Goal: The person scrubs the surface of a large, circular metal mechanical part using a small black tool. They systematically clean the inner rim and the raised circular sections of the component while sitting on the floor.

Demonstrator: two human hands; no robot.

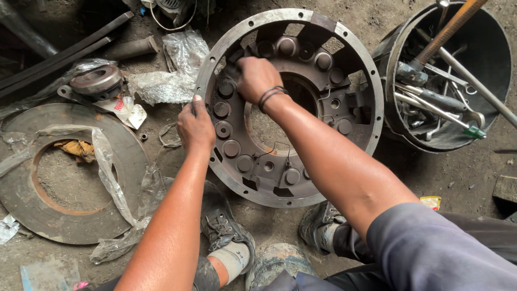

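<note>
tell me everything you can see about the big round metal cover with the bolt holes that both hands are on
The clutch cover is a large grey metal ring, dusty and worn, lying flat on the dirt floor. Small bolt holes run round its outer flange, and windows are cut in its wall. Inside sits a ring of round capped cups around an open centre. The left hand rests on its left rim; the right hand presses on the inner cups at upper left. A bucket of tools stands beside its right edge.

One round clutch cover (344, 70), one flat friction ring (21, 205), one black tool bucket (484, 54), one small round hub (98, 81), two hands, left (196, 128) and right (256, 78), and two worn shoes (221, 226).
</note>
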